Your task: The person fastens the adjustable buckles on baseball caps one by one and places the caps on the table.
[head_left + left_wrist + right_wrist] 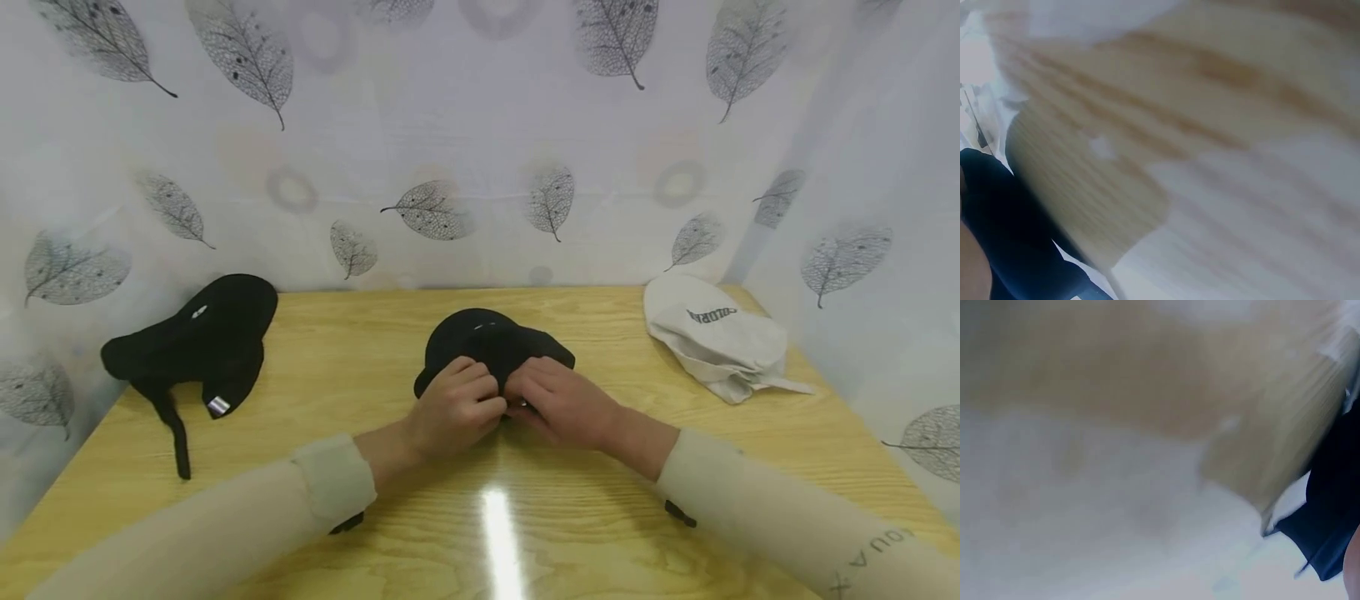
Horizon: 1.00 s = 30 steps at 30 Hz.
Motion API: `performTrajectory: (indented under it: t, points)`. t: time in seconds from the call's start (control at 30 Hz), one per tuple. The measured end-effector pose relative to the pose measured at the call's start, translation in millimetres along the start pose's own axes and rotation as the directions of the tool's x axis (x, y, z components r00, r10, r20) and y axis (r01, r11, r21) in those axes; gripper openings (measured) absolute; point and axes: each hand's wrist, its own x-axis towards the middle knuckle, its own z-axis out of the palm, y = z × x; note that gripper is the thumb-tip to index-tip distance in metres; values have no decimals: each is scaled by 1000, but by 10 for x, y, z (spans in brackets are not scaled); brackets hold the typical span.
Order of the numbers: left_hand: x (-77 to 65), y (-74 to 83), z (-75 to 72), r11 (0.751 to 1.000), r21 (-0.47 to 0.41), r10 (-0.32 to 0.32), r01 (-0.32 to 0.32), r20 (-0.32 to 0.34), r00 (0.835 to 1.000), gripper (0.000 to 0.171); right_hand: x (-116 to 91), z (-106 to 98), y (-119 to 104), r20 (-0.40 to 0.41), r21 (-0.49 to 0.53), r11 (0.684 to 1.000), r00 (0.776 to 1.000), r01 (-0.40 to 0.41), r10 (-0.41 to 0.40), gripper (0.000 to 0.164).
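A black cap (480, 337) lies mid-table in the head view, its rounded crown toward the left and back. My left hand (459, 408) grips its near edge with curled fingers. Close beside it, my right hand (562, 402) pinches the near edge from the right, a tiny shiny spot showing at its fingertips. The hands hide the part of the cap between them. Dark cloth of the cap (1010, 231) fills the lower left of the left wrist view. In the right wrist view the cap (1329, 506) appears at the right edge.
Another black cap (198, 333) with a dangling strap and a silvery tag lies at the table's left. At the right back lies a beige cap (712, 333) with dark lettering. A leaf-print curtain (480, 125) hangs behind the wooden table (337, 350).
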Motion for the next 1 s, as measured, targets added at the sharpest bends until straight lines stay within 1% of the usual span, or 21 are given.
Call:
performTrajectory:
  t: [0.07,0.17,0.27,0.4,0.53,0.6,0.7,0.83,1.0]
  points:
    - [-3,2,9,1000,-3,11,-11,-6,1000,21,-1,-14,8,13,-28,999,999,38,-37,14]
    - [-2,8,10,1000,7,17,-17,1,1000,20,-9,-36,24,18,-30,998,998,61,-60,15]
    - [-9,6,-9,1000,27,2,-2,8,1000,19,-14,-51,51,10,-30,997,997,74,-74,17]
    - [-34,-9,-38,999,33,-26,26,10,1000,20,-19,-48,91,-30,-48,992,993,115,-116,18]
    - [-53,-19,-48,998,25,-49,49,-1,999,21,-16,-46,106,-64,-67,988,987,143,-147,28]
    - [-57,-21,-53,998,22,-61,61,-9,998,21,-13,-47,105,-72,-82,987,987,138,-144,35]
    - [-58,-22,-64,997,15,-79,79,-11,997,20,-13,-54,91,-67,-107,989,992,101,-108,40]
    - [-52,-24,-74,996,10,-91,91,-8,996,19,-21,-70,67,-51,-120,992,998,36,-42,40]
    - [-46,-29,-79,994,-6,-109,109,-20,994,19,-12,-77,58,-75,-134,991,997,-2,-8,38]
